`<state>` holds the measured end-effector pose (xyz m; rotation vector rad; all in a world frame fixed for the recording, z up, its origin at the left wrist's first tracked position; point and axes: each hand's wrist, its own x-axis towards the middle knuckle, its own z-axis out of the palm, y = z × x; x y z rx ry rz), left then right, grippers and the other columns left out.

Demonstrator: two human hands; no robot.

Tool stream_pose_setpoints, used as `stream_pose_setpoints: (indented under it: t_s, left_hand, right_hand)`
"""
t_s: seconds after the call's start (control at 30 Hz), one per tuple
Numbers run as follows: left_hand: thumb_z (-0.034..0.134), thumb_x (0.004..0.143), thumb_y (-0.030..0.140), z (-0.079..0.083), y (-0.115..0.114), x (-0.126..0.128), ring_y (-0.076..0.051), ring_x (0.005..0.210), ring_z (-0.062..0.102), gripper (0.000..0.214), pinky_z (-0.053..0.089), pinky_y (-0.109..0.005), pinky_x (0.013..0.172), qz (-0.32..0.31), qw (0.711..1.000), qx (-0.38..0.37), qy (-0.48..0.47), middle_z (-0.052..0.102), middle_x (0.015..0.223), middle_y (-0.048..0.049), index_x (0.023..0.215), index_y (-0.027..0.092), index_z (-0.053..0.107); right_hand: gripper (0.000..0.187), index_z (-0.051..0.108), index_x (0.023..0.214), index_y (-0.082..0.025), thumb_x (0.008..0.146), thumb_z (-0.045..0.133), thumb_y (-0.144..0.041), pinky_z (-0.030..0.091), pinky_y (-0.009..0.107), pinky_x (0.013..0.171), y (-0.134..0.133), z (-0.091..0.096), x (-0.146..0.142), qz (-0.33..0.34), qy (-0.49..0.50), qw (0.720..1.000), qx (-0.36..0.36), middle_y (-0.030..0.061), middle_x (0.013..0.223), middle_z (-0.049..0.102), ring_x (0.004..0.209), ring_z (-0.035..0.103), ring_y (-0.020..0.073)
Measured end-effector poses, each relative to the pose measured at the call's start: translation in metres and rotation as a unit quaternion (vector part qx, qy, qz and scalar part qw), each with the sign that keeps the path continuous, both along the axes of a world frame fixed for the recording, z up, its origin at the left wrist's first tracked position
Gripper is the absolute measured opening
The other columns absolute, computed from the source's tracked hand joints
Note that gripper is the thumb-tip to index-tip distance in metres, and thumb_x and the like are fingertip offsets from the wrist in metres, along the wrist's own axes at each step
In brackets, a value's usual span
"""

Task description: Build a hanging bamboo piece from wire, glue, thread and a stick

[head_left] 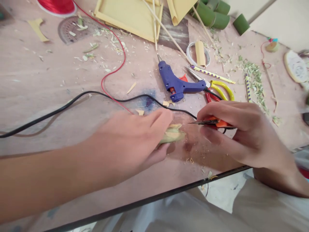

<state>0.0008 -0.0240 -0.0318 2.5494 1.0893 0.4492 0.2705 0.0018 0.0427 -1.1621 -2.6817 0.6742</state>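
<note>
My left hand [130,141] reaches in from the left and pinches a small greenish-yellow bamboo piece [172,134] against the tabletop, fingers closed on it. My right hand [238,132] is closed round an orange-handled cutter [212,122] whose dark blade points left toward the bamboo piece, a short gap apart. Both hands work near the table's front edge [169,190]. The left hand is slightly blurred.
A blue glue gun [177,84] lies behind the hands, its black cord [72,102] trailing left. Yellow-handled scissors [220,90], red wire [113,69], a red spool [58,6], green bamboo tubes [214,14], a pale wooden tray [130,16] and scattered shavings crowd the back.
</note>
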Motion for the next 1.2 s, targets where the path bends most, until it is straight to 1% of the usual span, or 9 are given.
stream_pose_setpoints:
  t_s: [0.07, 0.13, 0.33, 0.53, 0.6, 0.77, 0.87, 0.97, 1.2]
  left_hand:
    - [0.063, 0.100, 0.044, 0.005, 0.001, 0.000, -0.020, 0.047, 0.057, 0.025, 0.030, -0.030, 0.041, 0.036, 0.987, -0.130, -0.085, 0.066, 0.071, 0.0053, 0.113, 0.027, 0.051]
    - [0.066, 0.097, 0.042, 0.011, 0.003, -0.001, -0.017, 0.055, 0.064, 0.026, 0.040, -0.025, 0.044, 0.062, 0.945, -0.255, -0.195, 0.071, 0.077, 0.0064, 0.115, 0.028, 0.052]
    - [0.068, 0.097, 0.034, 0.020, 0.004, 0.003, -0.015, 0.077, 0.065, 0.012, 0.052, -0.021, 0.060, 0.077, 0.883, -0.321, -0.335, 0.069, 0.087, 0.0022, 0.097, 0.021, 0.068]
    - [0.073, 0.094, 0.024, 0.006, -0.006, 0.013, -0.014, 0.081, 0.073, 0.026, 0.064, -0.023, 0.070, 0.083, 0.712, -0.538, -0.443, 0.071, 0.099, 0.0027, 0.115, 0.027, 0.059]
    - [0.077, 0.090, 0.020, 0.004, -0.008, 0.015, -0.015, 0.085, 0.075, 0.033, 0.065, -0.022, 0.070, 0.084, 0.704, -0.545, -0.447, 0.073, 0.104, 0.0018, 0.117, 0.028, 0.061]
    - [0.076, 0.099, 0.028, 0.001, -0.006, 0.013, -0.015, 0.089, 0.072, 0.029, 0.063, -0.018, 0.068, 0.063, 0.748, -0.501, -0.430, 0.074, 0.107, -0.0002, 0.126, 0.027, 0.065]
    - [0.071, 0.105, 0.029, -0.002, -0.006, 0.011, -0.016, 0.104, 0.073, 0.028, 0.067, -0.021, 0.081, 0.065, 0.755, -0.490, -0.431, 0.075, 0.115, 0.0003, 0.133, 0.029, 0.064]
    - [0.070, 0.106, 0.027, -0.002, -0.008, 0.010, -0.016, 0.117, 0.074, 0.030, 0.068, -0.024, 0.095, 0.068, 0.747, -0.498, -0.435, 0.075, 0.124, 0.0018, 0.136, 0.032, 0.064]
    - [0.077, 0.097, 0.013, 0.005, -0.010, 0.014, -0.011, 0.112, 0.080, 0.040, 0.069, -0.017, 0.088, 0.041, 0.691, -0.550, -0.466, 0.076, 0.122, 0.0067, 0.126, 0.032, 0.057]
  right_hand:
    - [0.016, 0.063, 0.108, -0.021, 0.110, 0.055, -0.035, 0.044, 0.034, 0.071, 0.000, -0.002, 0.002, 0.012, 0.032, 0.999, 0.001, 0.0033, 0.092, 0.069, 0.078, 0.059, 0.0168]
    - [0.027, 0.061, 0.120, -0.021, 0.114, 0.046, -0.043, 0.047, 0.034, 0.076, -0.002, -0.004, 0.003, 0.029, 0.044, 0.998, 0.020, 0.0056, 0.101, 0.067, 0.086, 0.062, 0.0188]
    - [0.036, 0.058, 0.126, -0.021, 0.118, 0.037, -0.048, 0.047, 0.032, 0.069, -0.016, -0.013, -0.004, 0.046, 0.039, 0.991, 0.119, 0.0046, 0.101, 0.067, 0.081, 0.060, 0.0169]
    - [0.041, 0.063, 0.116, -0.019, 0.117, 0.033, -0.048, 0.048, 0.035, 0.070, -0.022, -0.024, -0.016, 0.025, 0.026, 0.987, 0.155, 0.0068, 0.101, 0.075, 0.083, 0.067, 0.0193]
    - [0.043, 0.064, 0.114, -0.018, 0.117, 0.034, -0.048, 0.048, 0.036, 0.071, -0.021, -0.025, -0.017, 0.023, 0.018, 0.987, 0.157, 0.0081, 0.103, 0.077, 0.083, 0.069, 0.0201]
    - [0.034, 0.068, 0.113, -0.017, 0.113, 0.047, -0.043, 0.047, 0.034, 0.068, -0.018, -0.026, -0.020, 0.019, 0.011, 0.987, 0.156, 0.0077, 0.099, 0.079, 0.081, 0.070, 0.0199]
    - [0.030, 0.069, 0.112, -0.018, 0.112, 0.051, -0.042, 0.045, 0.031, 0.066, -0.018, -0.026, -0.021, 0.011, 0.020, 0.989, 0.144, 0.0048, 0.093, 0.076, 0.076, 0.067, 0.0170]
    - [0.026, 0.070, 0.105, -0.018, 0.110, 0.056, -0.039, 0.041, 0.027, 0.060, -0.018, -0.027, -0.022, 0.012, 0.036, 0.988, 0.148, 0.0020, 0.084, 0.071, 0.067, 0.059, 0.0131]
    - [0.028, 0.073, 0.111, -0.020, 0.110, 0.059, -0.044, 0.040, 0.029, 0.060, -0.022, -0.030, -0.023, -0.010, 0.040, 0.988, 0.152, 0.0022, 0.086, 0.073, 0.066, 0.058, 0.0132]
